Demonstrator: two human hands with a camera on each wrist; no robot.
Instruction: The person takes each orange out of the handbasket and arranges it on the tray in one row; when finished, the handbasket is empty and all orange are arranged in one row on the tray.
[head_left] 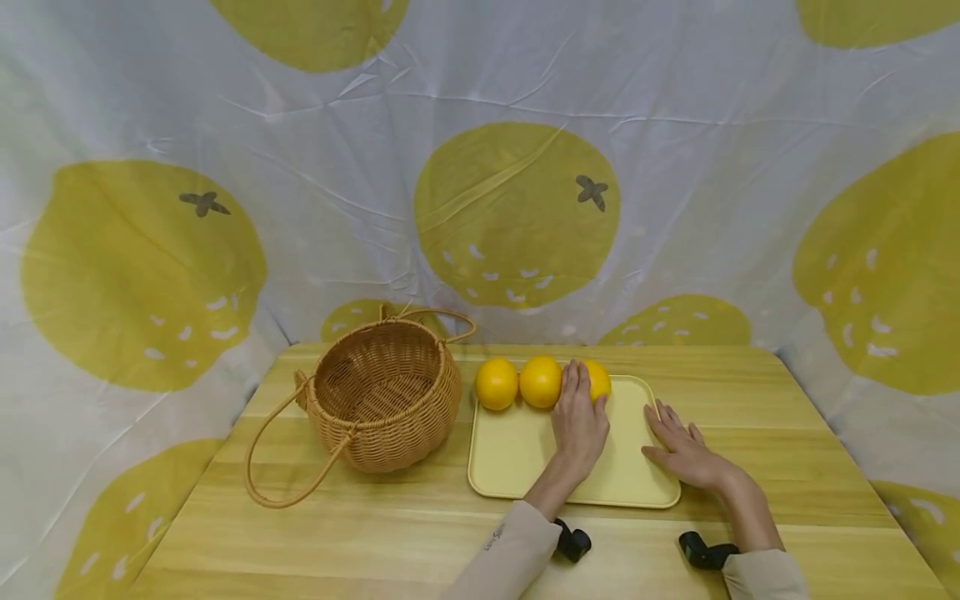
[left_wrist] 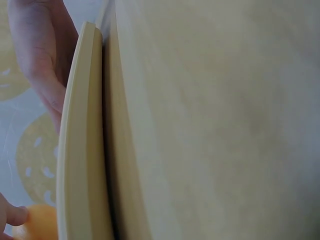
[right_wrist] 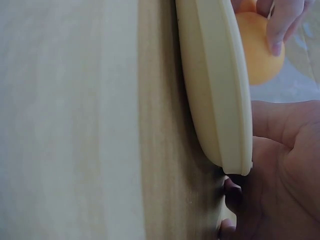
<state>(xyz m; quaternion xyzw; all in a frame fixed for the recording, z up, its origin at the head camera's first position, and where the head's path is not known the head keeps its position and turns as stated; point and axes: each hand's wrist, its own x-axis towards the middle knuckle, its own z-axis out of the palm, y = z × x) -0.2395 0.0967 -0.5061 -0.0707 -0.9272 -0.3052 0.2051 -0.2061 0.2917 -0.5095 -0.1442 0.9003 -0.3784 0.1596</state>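
Three oranges stand in a row along the far side of a pale yellow tray (head_left: 517, 458): a left orange (head_left: 496, 384), a middle orange (head_left: 540, 382) and a right orange (head_left: 599, 380). My left hand (head_left: 579, 421) reaches over the tray and holds the right orange, its fingers and thumb partly covering it. In the right wrist view, fingertips press on an orange (right_wrist: 257, 50). My right hand (head_left: 686, 450) rests at the tray's right edge with fingers extended, the thumb side overlapping the rim. The right wrist view puts its palm close beside the tray corner (right_wrist: 232, 150).
A round wicker basket (head_left: 386, 425) stands left of the tray, its handles folded outward and nothing inside it. Black wrist devices (head_left: 573, 542) show by both sleeves. A lemon-print cloth (head_left: 517, 217) hangs behind the wooden table (head_left: 315, 533).
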